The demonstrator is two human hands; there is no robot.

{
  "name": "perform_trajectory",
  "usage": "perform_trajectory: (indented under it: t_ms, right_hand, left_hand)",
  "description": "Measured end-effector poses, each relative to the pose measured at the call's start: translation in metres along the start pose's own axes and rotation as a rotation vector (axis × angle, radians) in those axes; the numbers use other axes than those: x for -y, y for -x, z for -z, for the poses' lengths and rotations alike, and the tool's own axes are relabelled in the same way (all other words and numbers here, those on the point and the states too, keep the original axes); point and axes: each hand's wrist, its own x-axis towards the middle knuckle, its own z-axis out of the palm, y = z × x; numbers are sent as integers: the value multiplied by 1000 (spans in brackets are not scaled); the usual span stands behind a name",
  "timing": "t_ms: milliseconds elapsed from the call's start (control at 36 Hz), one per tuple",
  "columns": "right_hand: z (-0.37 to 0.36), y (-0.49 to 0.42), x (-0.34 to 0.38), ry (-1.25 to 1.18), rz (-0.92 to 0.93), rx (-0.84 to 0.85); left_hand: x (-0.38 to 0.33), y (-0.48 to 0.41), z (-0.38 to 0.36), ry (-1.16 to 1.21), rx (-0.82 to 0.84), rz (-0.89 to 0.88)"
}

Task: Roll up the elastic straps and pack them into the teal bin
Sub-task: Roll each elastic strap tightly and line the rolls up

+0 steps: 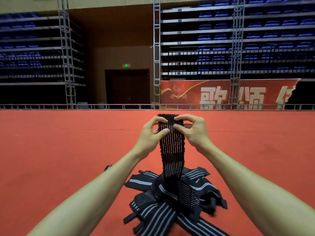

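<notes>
Head view. An indoor hall with a red carpeted floor (pixel 59 150). At the back are tiers of blue seats (pixel 255 36), an upright metal truss (pixel 156 48), a low metal railing (pixel 51 106) along the far edge of the floor, and a red banner (pixel 213 94) with large white characters. A dark door (pixel 127 87) stands under a small green sign (pixel 126 65).

Both bare forearms reach forward at the centre of the view. The left hand (pixel 151 133) and right hand (pixel 192 130) hold up one black strap (pixel 172 150) with thin white lengthwise stripes. Each hand's fingers are curled and pinch the strap between thumb and fingertips near its top end, left hand on the left edge, right hand on the right edge. The top end stands just above the fingertips.

The strap hangs straight down from the hands. Its lower end meets a pile of straps (pixel 170 201) on the floor between the forearms. The pile is a loose, crossed heap of dark bands with pale stripes
</notes>
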Motion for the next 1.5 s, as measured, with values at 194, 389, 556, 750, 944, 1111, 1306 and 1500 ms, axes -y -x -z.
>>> perform_trajectory:
  t_ms: [194,389,556,750,944,1111,1306,1500]
  right_hand:
    - [17,-1,17,19,1,-69]
    - [48,-3,27,57,10,-196]
    - [77,-4,30,156,-2,-242]
    - [107,7,31,247,-21,-259]
    - [133,32,15,363,-65,-164]
    - [146,59,-3,410,-96,-152]
    - [165,90,-35,471,-180,-201]
    - [171,131,-78,479,-294,-185]
  left_hand:
    - [14,26,-14,-77,278,49]
    - [23,41,-26,-123,376,91]
    - [35,56,-44,-163,463,165]
    - [52,75,-67,-212,598,213]
    - [56,97,-84,-225,633,297]
    - [59,130,-108,-60,695,366]
    - [67,151,-146,-9,813,492]
    - [105,156,-163,-473,921,319]
